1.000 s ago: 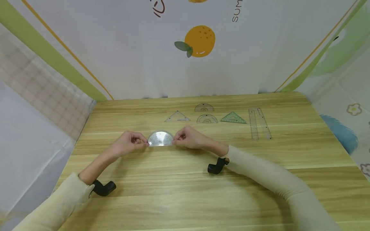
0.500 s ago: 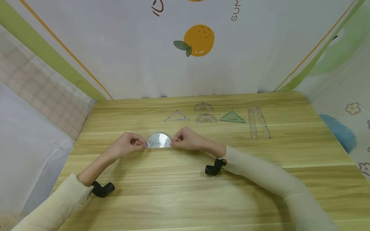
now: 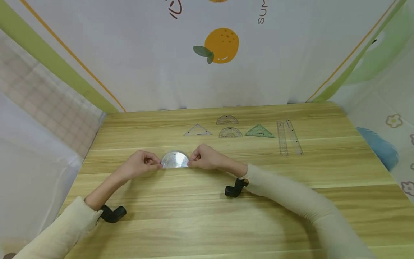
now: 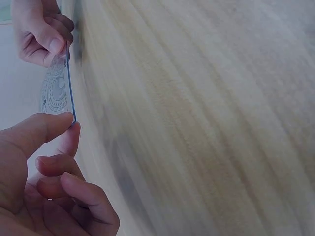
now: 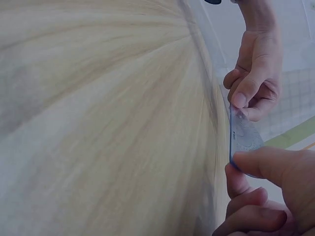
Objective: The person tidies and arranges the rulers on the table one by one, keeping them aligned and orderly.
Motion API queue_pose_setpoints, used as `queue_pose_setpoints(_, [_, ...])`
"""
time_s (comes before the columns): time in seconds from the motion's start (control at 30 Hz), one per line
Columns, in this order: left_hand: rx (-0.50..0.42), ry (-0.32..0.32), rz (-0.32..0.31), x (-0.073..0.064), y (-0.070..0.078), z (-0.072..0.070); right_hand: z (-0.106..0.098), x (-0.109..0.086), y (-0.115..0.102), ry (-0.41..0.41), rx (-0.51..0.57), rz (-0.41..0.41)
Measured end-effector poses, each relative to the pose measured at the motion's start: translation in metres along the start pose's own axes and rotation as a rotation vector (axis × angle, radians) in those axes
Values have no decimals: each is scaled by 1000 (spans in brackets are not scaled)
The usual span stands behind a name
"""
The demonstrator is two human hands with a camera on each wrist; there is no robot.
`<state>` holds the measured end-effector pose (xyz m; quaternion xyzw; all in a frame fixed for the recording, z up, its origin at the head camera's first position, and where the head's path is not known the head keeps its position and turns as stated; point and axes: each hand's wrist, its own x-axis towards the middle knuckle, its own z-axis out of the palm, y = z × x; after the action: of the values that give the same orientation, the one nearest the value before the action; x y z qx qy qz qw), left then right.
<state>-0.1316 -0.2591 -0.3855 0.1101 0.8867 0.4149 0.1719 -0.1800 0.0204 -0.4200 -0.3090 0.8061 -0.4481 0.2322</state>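
A clear half-round protractor [image 3: 175,160] is stretched between the two hands, its straight edge toward the person. The left hand [image 3: 140,165] pinches its left corner between thumb and index finger. At the opposite corner, the right hand [image 3: 207,157] pinches it the same way. Both wrist views show the protractor [image 4: 56,91] held by its ends, with the other fingers loosely bent. In the right wrist view the same protractor [image 5: 244,135] appears off the wooden surface, light passing through it.
On the wooden table [image 3: 181,219] behind the hands lie a clear set square [image 3: 197,130], two smaller protractors [image 3: 230,132], a green set square [image 3: 260,131] and two clear rulers [image 3: 282,138]. A printed curtain [image 3: 155,72] hangs along the back edge.
Both hands and the pinched protractor have shifted slightly left and toward the person. The grip looks the same, and the other drawing tools stay where they were.
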Motion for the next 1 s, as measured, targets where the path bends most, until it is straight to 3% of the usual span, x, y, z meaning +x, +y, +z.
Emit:
queue_pose_setpoints(0.27, [5, 10, 11, 2, -4, 2, 1, 3, -2, 7, 12, 45])
queue_pose_setpoints(0.5, [71, 42, 18, 7, -5, 2, 0, 5, -2, 34, -18, 57])
queue_pose_setpoints(0.8, [93, 31, 35, 10, -4, 3, -1, 9, 2, 27, -84, 52])
queue_pose_setpoints(1.0, [87, 25, 9, 11, -4, 3, 0, 9, 0, 19, -103, 69])
